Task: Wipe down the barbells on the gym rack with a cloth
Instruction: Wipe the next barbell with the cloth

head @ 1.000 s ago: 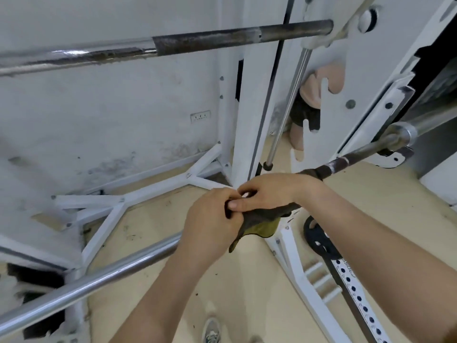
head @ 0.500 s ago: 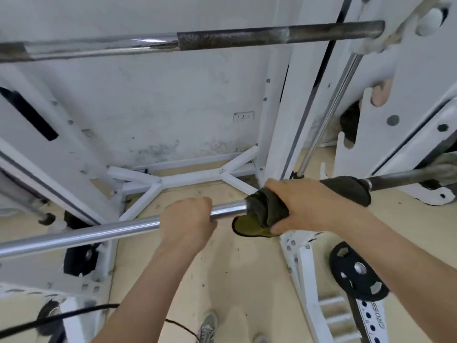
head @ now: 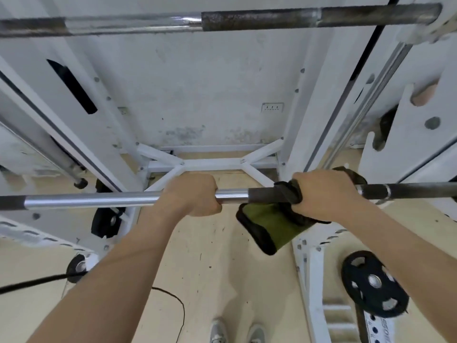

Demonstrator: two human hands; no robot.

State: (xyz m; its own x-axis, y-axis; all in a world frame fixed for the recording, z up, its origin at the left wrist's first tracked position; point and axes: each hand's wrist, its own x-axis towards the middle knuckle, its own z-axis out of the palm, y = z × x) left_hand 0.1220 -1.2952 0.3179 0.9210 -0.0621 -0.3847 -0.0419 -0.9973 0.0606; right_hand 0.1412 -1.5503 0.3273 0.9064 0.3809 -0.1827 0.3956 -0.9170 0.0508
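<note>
my left hand (head: 194, 195) is wrapped fully around the lower barbell (head: 86, 203), which runs across the middle of the frame. my right hand (head: 324, 194) grips the cloth (head: 267, 224) around the same bar, right of centre; a green flap of it hangs below the bar. a second barbell (head: 247, 21) spans the top of the frame. a weight plate (head: 374, 284) sits lower right.

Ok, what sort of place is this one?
Most likely a gym's weight area: a white rack holds an upper barbell and a lower barbell, which the left hand grips bare and the right hand through a cloth, and a black weight plate sits at lower right.
</note>
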